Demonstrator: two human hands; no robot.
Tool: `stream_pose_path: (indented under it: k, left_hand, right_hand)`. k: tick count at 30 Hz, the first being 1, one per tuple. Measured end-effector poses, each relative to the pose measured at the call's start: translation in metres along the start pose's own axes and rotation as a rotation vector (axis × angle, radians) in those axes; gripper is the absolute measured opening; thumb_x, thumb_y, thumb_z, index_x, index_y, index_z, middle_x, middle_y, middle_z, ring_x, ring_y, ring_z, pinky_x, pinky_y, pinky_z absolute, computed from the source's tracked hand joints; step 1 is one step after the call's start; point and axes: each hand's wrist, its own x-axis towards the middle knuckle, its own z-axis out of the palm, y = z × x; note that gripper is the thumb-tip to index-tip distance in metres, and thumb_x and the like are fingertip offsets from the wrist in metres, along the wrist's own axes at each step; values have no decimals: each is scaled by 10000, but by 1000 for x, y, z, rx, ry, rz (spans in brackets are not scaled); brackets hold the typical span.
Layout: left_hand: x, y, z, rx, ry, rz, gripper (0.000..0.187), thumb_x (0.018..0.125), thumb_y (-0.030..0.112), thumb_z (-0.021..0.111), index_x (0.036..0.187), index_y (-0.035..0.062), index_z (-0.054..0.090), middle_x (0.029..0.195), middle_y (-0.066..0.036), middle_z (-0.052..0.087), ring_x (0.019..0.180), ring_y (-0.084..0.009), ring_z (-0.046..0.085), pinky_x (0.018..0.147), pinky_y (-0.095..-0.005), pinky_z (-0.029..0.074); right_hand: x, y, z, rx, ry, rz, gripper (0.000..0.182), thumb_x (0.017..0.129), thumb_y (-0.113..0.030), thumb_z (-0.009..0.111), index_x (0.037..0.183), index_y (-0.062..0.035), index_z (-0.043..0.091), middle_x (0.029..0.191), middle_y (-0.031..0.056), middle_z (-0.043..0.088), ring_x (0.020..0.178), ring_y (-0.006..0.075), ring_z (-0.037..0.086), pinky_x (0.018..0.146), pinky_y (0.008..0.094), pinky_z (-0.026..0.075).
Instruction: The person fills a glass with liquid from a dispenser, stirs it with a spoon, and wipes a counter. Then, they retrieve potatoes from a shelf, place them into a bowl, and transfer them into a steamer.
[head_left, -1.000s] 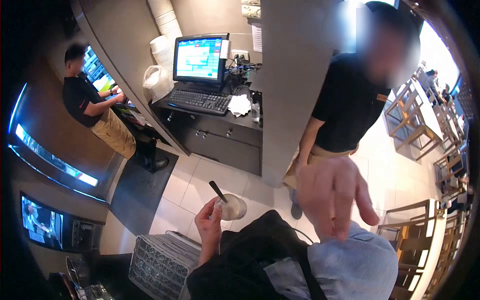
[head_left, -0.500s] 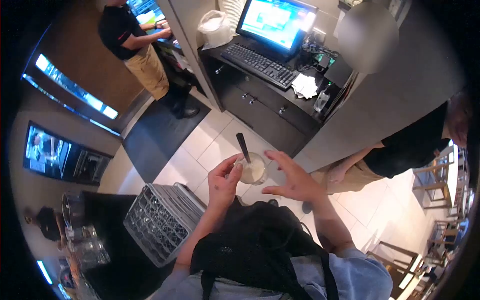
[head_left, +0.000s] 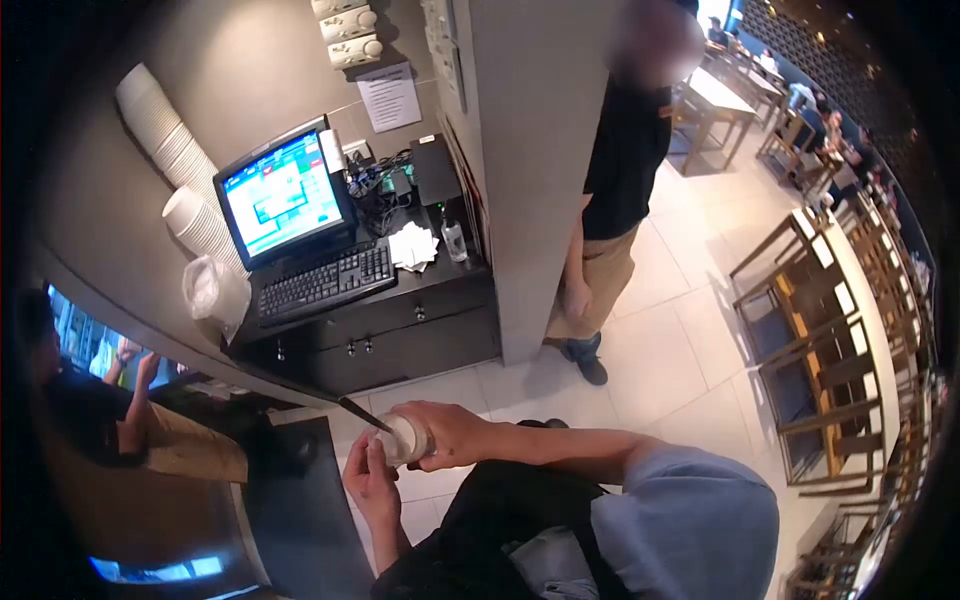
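Closest to the wearer, past the black apron [head_left: 470,525], the right hand [head_left: 445,436] grasped a clear cup [head_left: 408,441] around its side, while the left hand [head_left: 372,488] held it from the opposite side with bent fingers near the rim. The cup was in front of the apron, above the tiled floor [head_left: 660,330]. It had pale contents in it, and a black-handled utensil [head_left: 366,414] leaned out over the rim. So the contents and utensil were in place, but whether they had been mixed, or anything remained to be added, could not be told.

Farther off, the tabletop [head_left: 436,279] bore a keyboard [head_left: 325,283], white napkins [head_left: 413,247], a small clear bottle [head_left: 454,241] and a lit monitor [head_left: 283,198], with stacked white paper cups [head_left: 165,125] beside them. A person [head_left: 625,150] stood by the pillar [head_left: 525,150], another [head_left: 95,410] at the left. Beyond were chairs [head_left: 815,285], dining tables [head_left: 717,93] and seated people.
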Motion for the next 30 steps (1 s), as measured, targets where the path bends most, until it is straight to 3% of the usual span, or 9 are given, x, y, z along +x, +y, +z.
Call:
stream_pose_path:
  k: [7,9,12,16,19,23,25,26,30]
  left_hand:
    - [18,-24,-28,-245,106,73,335,1101,364,603,1020,44,661,868,-35,667,723,-107,565,611,-280,419]
    - [22,-25,-30,-371,204,-105,372,1117,391,564,905,86,596,806,-15,608,714,-113,551,604,-291,412]
    - [29,-34,-34,-326,199,-62,405,1115,349,570,792,105,586,679,53,490,640,-62,445,570,-267,327]
    - [33,-33,-43,-24,179,10,532,1112,347,599,711,13,499,651,44,399,679,-72,359,579,-326,308]
    - [34,-8,-36,-5,213,41,559,1096,334,637,686,-4,467,623,45,377,657,-66,334,558,-339,281]
    - [44,-13,-38,4,231,19,578,1088,341,648,663,-2,461,609,50,368,644,-62,327,549,-341,267]
    - [42,-7,-36,44,236,11,581,1079,344,661,646,2,478,601,59,366,633,-60,331,541,-342,266]
    - [43,-7,-33,44,246,4,581,1079,344,661,646,2,478,601,59,366,633,-60,331,541,-342,266]
    - [46,-1,-20,-19,257,19,564,1071,342,671,651,3,508,603,62,386,631,-56,341,540,-336,274]
  right_hand:
    - [11,-18,41,-101,144,25,911,730,-318,923,1487,-51,491,1389,219,625,1273,420,621,1082,477,510]
    - [13,-25,45,-113,139,65,930,734,-357,936,1490,-49,491,1393,218,625,1296,414,615,1095,470,503]
    - [13,-19,59,-156,188,55,954,720,-392,952,1481,-38,498,1380,211,634,1287,401,628,1094,463,504]
    - [20,-26,62,-269,246,-42,977,676,-289,1007,1453,-7,487,1332,229,637,1238,398,664,1037,432,539]
    - [26,-48,31,-167,5,44,1020,737,-348,978,1546,-45,436,1440,209,604,1348,370,597,1107,439,488]
    - [55,-55,-25,75,-212,-40,986,802,-345,946,1588,-69,419,1469,175,599,1349,313,597,1092,407,494]
    - [75,-65,-40,259,-198,59,905,861,-324,904,1600,-89,437,1446,141,609,1264,258,619,1037,370,507]
    - [86,-76,-43,166,-177,-6,726,856,-243,909,1476,-46,588,1298,78,632,1098,142,608,884,281,490]
    - [103,-101,-51,-178,-190,-111,439,884,-167,870,1273,-33,717,1083,55,646,895,103,576,737,252,461]
